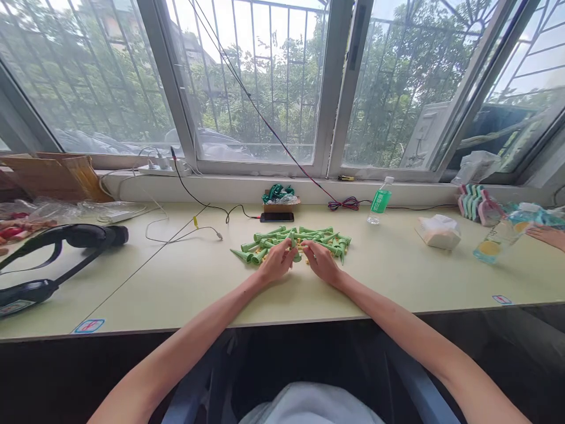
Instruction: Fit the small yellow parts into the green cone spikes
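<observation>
Left hand: we see our left hand (278, 261) over the near edge of the pile, its thumb and fingers grasping one green cone (297, 257).
Right hand: our right hand (323, 262) is just beside it, fingers bent and tips drawn close together; we cannot tell whether they pinch anything.
Pile: the other cones (242, 255) lie heaped on the table (176, 300), in front of us and around our fingers, pointing many ways.
Bits: small yellow bits (308, 262) lie among the cones; we find them too small to make out.
Behind the pile: we see a phone (276, 217) lying flat with a cable at its left end, and just behind it a small box (281, 208) with dark green stuff in it.
To our right: a bottle (379, 202) with a green label stands near the sill; tissues (438, 231) sit farther right, then a clear cup (489, 248), near another person's hand (547, 235) at the edge of our view.
To our left: a black headset (90, 236) rests on the table, with a carton (48, 176) behind it.
Window: we face barred panes with trees beyond.
</observation>
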A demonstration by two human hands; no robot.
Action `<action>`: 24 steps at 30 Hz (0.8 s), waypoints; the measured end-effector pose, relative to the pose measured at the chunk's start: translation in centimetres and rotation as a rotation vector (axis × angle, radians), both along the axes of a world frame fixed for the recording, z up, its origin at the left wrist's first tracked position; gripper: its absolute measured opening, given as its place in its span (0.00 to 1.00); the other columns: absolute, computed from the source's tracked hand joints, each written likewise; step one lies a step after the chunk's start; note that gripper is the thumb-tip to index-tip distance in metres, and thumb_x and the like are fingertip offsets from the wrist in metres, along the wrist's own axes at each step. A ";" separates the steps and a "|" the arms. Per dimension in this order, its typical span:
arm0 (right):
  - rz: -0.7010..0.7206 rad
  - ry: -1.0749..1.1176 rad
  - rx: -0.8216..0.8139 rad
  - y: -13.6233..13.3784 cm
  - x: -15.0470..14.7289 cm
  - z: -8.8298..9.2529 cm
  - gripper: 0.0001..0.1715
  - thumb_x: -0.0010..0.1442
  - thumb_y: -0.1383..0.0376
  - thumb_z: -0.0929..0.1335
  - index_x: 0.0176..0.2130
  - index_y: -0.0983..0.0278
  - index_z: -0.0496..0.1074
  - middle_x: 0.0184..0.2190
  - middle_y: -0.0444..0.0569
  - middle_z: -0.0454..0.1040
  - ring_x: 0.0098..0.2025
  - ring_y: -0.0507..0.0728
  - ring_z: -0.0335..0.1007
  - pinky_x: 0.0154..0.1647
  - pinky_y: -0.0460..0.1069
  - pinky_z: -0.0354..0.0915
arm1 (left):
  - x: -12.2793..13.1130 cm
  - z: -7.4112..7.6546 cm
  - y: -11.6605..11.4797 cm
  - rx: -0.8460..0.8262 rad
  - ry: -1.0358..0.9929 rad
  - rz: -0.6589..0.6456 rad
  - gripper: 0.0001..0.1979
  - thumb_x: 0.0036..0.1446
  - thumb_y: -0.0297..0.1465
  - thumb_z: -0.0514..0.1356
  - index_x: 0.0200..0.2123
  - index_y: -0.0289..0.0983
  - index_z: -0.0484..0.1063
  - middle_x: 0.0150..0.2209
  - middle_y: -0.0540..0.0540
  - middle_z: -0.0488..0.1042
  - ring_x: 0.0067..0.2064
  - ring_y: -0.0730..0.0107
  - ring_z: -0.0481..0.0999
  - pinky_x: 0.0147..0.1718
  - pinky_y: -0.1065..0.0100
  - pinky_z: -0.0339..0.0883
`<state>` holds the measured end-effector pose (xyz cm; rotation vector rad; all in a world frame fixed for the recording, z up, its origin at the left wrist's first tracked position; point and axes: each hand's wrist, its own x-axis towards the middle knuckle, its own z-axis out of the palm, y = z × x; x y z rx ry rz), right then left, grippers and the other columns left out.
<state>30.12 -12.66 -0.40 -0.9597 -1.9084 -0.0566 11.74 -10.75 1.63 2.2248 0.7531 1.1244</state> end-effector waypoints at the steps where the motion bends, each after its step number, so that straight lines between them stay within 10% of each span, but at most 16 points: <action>1: -0.002 0.004 0.001 0.0 0.0 0.0 0.16 0.70 0.59 0.57 0.46 0.63 0.68 0.34 0.51 0.76 0.35 0.56 0.72 0.38 0.50 0.67 | 0.0 0.0 0.0 -0.004 -0.008 0.011 0.11 0.65 0.38 0.50 0.33 0.38 0.60 0.18 0.56 0.64 0.18 0.75 0.68 0.19 0.72 0.60; 24: 0.014 -0.052 0.010 0.3 0.0 0.0 0.17 0.70 0.59 0.57 0.35 0.62 0.67 0.31 0.48 0.73 0.35 0.56 0.68 0.40 0.50 0.64 | -0.1 0.1 0.0 0.009 -0.002 0.012 0.09 0.65 0.37 0.50 0.34 0.38 0.60 0.18 0.55 0.66 0.18 0.75 0.67 0.18 0.73 0.59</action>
